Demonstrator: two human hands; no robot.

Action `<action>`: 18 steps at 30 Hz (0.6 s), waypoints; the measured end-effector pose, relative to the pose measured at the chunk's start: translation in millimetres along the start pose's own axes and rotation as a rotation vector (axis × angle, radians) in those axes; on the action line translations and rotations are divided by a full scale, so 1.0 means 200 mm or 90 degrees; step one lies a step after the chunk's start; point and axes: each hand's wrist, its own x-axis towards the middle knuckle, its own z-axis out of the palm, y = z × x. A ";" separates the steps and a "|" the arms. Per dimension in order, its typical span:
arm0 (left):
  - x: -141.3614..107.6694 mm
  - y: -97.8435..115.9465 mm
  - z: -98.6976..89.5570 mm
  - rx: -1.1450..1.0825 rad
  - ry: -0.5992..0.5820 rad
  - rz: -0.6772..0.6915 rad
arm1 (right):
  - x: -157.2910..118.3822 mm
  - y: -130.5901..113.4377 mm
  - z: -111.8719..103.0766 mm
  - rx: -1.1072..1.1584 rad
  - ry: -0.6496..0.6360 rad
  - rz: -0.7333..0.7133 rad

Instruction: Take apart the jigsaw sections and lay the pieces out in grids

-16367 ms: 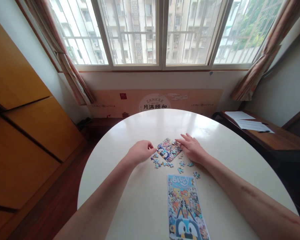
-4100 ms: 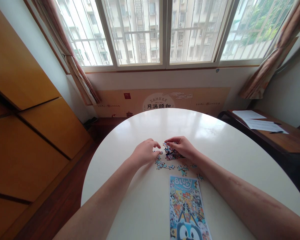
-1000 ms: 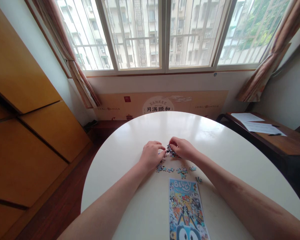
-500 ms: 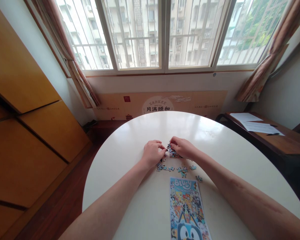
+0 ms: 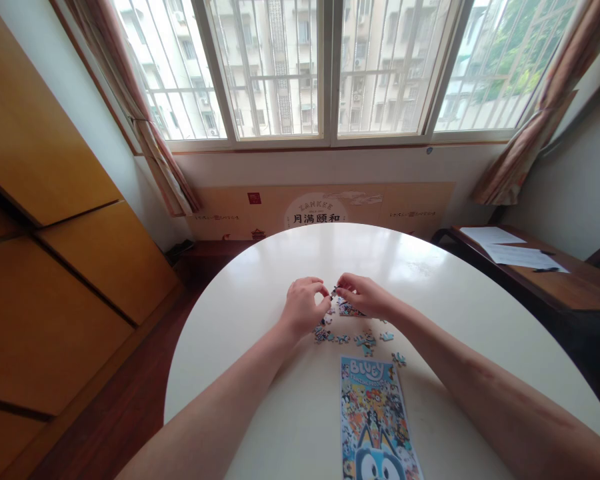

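Note:
On the white round table (image 5: pixel 260 280), my right hand (image 5: pixel 363 293) pinches a small puzzle piece (image 5: pixel 335 291) between its fingertips. My left hand (image 5: pixel 306 303) is beside it on the left, thumb and index finger curved toward each other near that same piece; whether they touch it is too small to tell. Partly under my right hand lies a joined section of puzzle (image 5: pixel 349 307). Several loose pieces (image 5: pixel 365 341) are scattered just below my hands. Closer to me lies a colourful Bluey picture sheet (image 5: pixel 375 413) with a blue dog on it.
At the right stands a dark wooden side table (image 5: pixel 580 283) with white papers (image 5: pixel 525 255) and pens. Wooden cabinets (image 5: pixel 80 320) are on the left. A barred window (image 5: pixel 280 73) and a printed panel (image 5: pixel 410 200) lie beyond the table.
The piece in my right hand's fingertips now shows raised between both hands. My left hand has shifted slightly, its thumb and index finger forming a rounder curve.

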 end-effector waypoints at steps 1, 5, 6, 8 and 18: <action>0.00 0.00 0.00 -0.012 0.008 0.011 | 0.00 -0.01 0.00 0.011 0.008 -0.017; -0.01 0.00 -0.02 -0.063 0.037 0.043 | -0.01 -0.03 -0.01 0.063 0.031 -0.072; -0.01 0.00 -0.02 -0.075 0.040 0.051 | -0.01 -0.04 -0.02 0.082 0.031 -0.079; -0.01 -0.01 -0.03 -0.090 0.042 0.064 | 0.00 -0.04 -0.01 0.125 0.029 -0.076; -0.01 -0.01 -0.06 -0.121 0.004 0.056 | 0.01 -0.04 -0.04 0.343 -0.061 0.104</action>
